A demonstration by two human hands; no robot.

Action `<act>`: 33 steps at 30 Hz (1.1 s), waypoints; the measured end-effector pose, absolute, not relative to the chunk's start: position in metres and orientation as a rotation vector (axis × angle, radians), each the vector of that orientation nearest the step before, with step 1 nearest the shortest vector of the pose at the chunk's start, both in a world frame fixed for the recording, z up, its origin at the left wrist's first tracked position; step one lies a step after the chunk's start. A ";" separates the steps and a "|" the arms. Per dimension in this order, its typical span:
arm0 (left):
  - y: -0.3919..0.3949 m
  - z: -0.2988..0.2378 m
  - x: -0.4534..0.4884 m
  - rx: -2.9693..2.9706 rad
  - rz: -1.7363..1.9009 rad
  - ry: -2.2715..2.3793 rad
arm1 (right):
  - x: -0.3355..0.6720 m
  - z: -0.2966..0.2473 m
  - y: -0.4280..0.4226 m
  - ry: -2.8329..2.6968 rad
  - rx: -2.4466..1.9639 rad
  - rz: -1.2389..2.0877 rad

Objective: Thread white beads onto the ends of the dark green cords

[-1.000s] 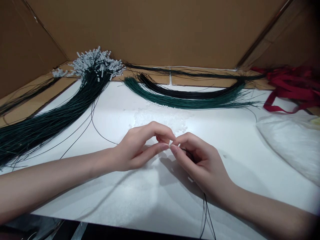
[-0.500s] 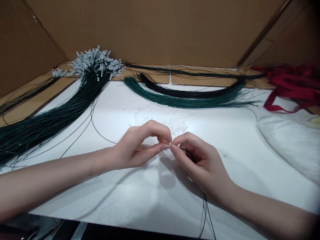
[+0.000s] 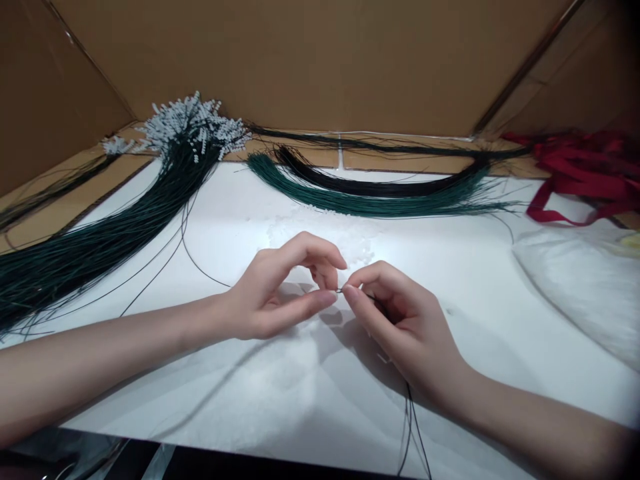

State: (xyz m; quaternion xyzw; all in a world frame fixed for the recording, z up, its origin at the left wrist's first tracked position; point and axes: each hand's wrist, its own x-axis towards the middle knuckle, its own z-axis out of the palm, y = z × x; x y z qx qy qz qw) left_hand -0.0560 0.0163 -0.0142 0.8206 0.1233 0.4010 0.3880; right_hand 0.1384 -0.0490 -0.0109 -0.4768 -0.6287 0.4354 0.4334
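Over the middle of the white board, my right hand (image 3: 400,310) pinches a thin dark wire (image 3: 419,427) between thumb and forefinger. A tiny looped end pokes out to the left of the pinch, and other lengths hang below the hand toward the board's front edge. My left hand (image 3: 280,290) is just left of that end, its forefinger lifted away from the thumb. The left thumb tip is right beside the loop; whether it touches is too small to tell. Behind the hands lies a scatter of small white beads (image 3: 357,248), partly hidden by the left hand.
At left lies a thick bundle of dark green wires (image 3: 115,213) with white beaded tips (image 3: 193,123). Green wires (image 3: 340,200) and black wires (image 3: 370,187) curve along the back. Red ribbon (image 3: 575,177) and a clear plastic bag (image 3: 590,287) are at right. Cardboard walls (image 3: 320,67) enclose the board.
My left forefinger has risen off the thumb, and the left hand has parted slightly from the right fingertips. The small wire loop now shows between the hands. My right hand keeps its pinch.
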 end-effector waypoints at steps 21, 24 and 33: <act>0.016 -0.020 -0.053 2.031 1.125 0.339 | 0.139 -0.010 -0.051 -1.594 -1.163 1.078; 0.016 -0.020 -0.053 2.029 1.135 0.339 | 0.139 -0.011 -0.051 -1.600 -1.160 1.068; 0.016 -0.020 -0.054 2.027 1.126 0.329 | 0.140 -0.014 -0.050 -1.627 -1.155 1.040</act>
